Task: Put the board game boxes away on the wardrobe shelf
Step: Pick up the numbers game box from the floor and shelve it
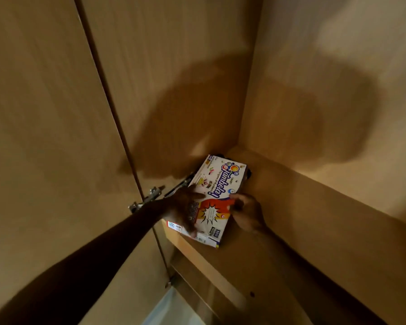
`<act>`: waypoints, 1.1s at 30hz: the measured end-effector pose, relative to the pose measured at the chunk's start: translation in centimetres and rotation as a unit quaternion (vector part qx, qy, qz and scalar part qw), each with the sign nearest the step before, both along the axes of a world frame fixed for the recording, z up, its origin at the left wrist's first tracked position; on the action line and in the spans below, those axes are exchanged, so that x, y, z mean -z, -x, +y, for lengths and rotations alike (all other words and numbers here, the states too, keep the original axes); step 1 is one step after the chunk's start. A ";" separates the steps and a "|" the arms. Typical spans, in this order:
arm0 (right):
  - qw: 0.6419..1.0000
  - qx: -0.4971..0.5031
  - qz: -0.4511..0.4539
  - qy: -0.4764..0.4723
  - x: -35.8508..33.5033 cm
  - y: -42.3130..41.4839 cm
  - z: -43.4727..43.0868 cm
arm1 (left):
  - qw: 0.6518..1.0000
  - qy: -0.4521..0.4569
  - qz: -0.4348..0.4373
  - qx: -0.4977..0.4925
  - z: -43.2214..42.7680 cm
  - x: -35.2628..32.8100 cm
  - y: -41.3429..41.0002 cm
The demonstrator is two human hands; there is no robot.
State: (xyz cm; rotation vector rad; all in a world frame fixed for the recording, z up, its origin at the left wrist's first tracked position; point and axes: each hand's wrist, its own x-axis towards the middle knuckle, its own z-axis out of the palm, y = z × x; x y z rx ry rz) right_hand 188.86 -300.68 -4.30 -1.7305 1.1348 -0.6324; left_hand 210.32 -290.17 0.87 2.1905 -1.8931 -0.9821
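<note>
board game box (220, 184): left hand (185, 207) flat, right hand (246, 212) gripping

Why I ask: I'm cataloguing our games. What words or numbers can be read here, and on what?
"Tambola": big title on the box lid.
"SMART": small, beside the title.
"The game of Numbers": line along the title.
"300": dark tag near the box's near corner.
Remaining small print on the box: too small to read.
</note>
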 end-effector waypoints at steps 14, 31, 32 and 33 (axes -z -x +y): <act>0.966 -0.175 0.048 0.182 0.0 -2.3 1.2 | 0.919 0.294 -0.173 -0.199 2.6 3.1 0.7; 0.941 -0.230 0.108 0.224 0.4 -2.8 3.8 | 0.921 0.286 -0.091 -0.250 6.9 4.9 2.1; 0.947 -0.221 0.094 0.215 0.5 -2.6 3.9 | 0.913 0.292 -0.071 -0.275 7.4 5.0 2.6; 0.954 -0.206 0.078 0.205 0.6 -2.4 4.1 | 0.903 0.297 -0.046 -0.306 8.1 5.1 3.1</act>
